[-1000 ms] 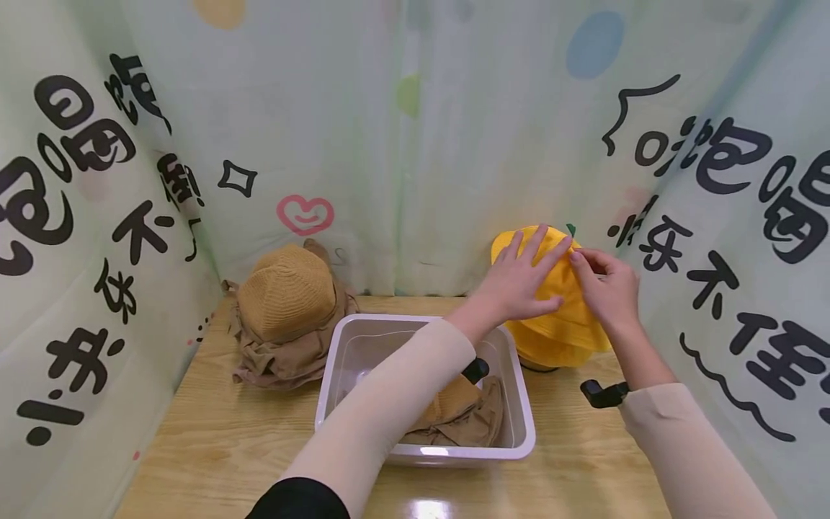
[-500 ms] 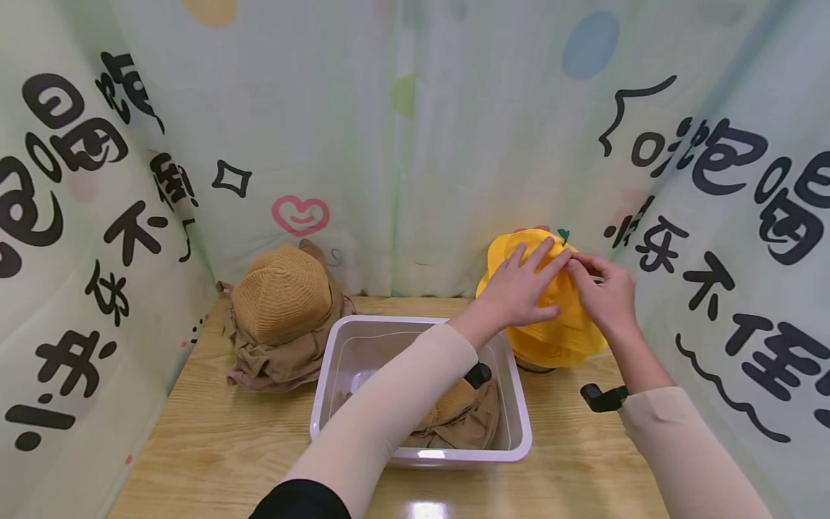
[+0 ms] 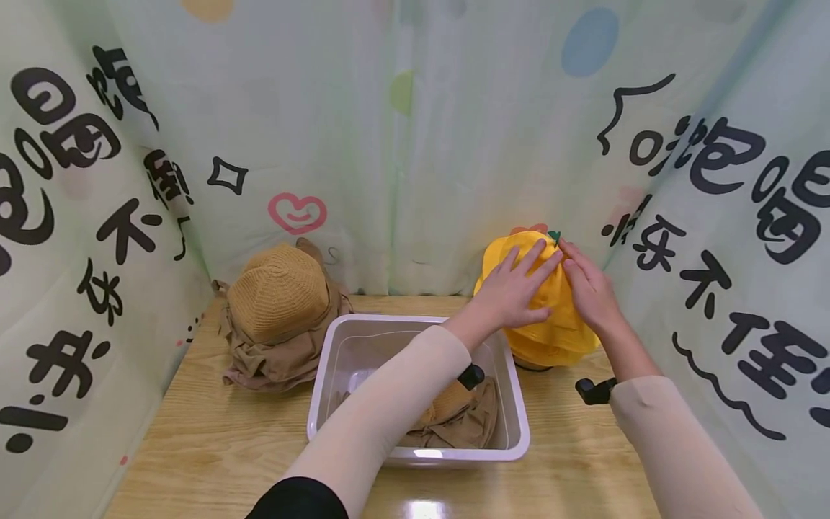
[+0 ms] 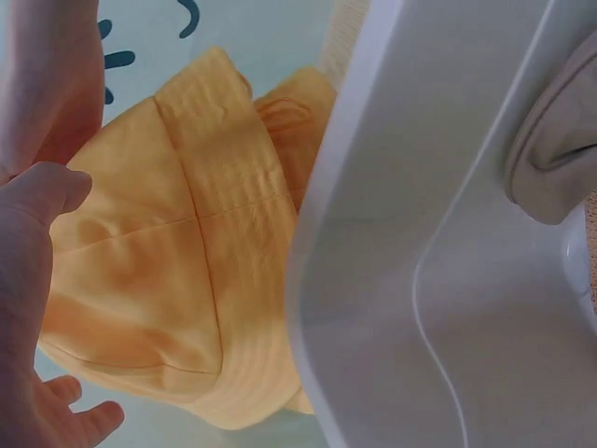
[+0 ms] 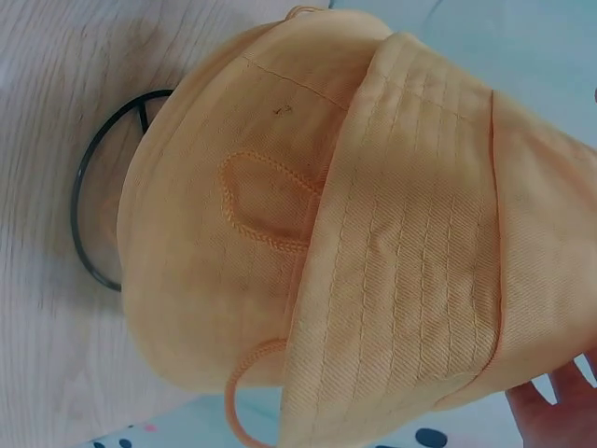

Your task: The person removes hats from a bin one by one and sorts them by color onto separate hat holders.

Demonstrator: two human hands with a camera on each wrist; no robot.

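Observation:
A yellow bucket hat (image 3: 561,306) with a small green leaf tab on top sits at the back right, stacked over another yellow hat (image 5: 215,205) with cord loops. My left hand (image 3: 515,288) rests on the near left of its crown, fingers spread and straight. Against the crown's right side lies my right hand (image 3: 591,295), its fingers extended towards the leaf tab. Seen from the left wrist, both hands flank the top hat (image 4: 140,233). A thin black wire ring (image 5: 76,196) shows beneath the stack.
A pale lilac plastic basin (image 3: 519,404) stands mid-table, with a brown hat (image 3: 463,425) inside, partly hidden by my left forearm. Tan knitted-crown hats (image 3: 282,295) with brown brims are piled at the back left. Printed curtains (image 3: 363,144) enclose the wooden table (image 3: 214,447).
The right hand's pinching fingers have straightened and now lie along the hat's side. The yellow hat and its leaf tab have shifted slightly left in view; the left hand stays on the crown.

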